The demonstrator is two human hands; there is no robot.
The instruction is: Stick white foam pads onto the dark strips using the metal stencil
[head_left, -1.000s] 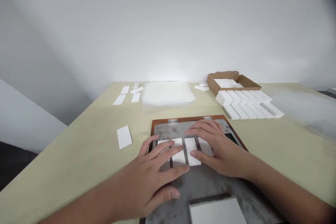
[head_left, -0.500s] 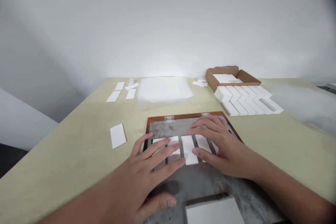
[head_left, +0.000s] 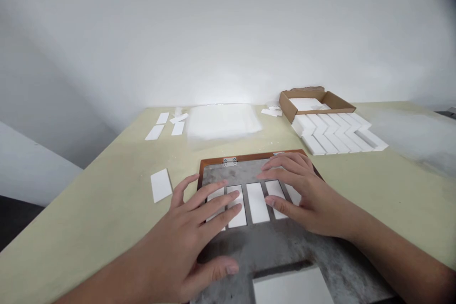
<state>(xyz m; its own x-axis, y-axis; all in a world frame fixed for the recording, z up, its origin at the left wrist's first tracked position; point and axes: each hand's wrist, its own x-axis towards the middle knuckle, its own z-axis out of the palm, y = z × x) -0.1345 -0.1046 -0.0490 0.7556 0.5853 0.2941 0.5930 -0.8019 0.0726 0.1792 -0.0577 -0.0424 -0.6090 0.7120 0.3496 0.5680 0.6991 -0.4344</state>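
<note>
A grey metal plate (head_left: pixel 245 247), hinged to a brown frame (head_left: pixel 245 157), lies on the table in front of me. Several white rectangular pieces (head_left: pixel 258 203) sit in a row of slots across it. My left hand (head_left: pixel 199 228) is spread over the leftmost pieces, fingers apart, with nothing held. Over the right-hand pieces is my right hand (head_left: pixel 302 194), its thumb apart from the fingers and resting near the fourth piece. Parts of the end pieces are hidden under my hands. A larger white block (head_left: pixel 294 289) lies in a lower opening of the plate.
A single white piece (head_left: pixel 161 185) lies left of the plate, with more white pieces (head_left: pixel 155 132) farther back. At the back right, a cardboard box (head_left: pixel 322 110) holds white sheets, and zigzag stacks of white strips (head_left: pixel 342 135) stand before it. A white sheet (head_left: pixel 224 121) lies at the back.
My left hand has shifted slightly left, uncovering more of the second white piece. My right hand has moved a little to the right and up.
</note>
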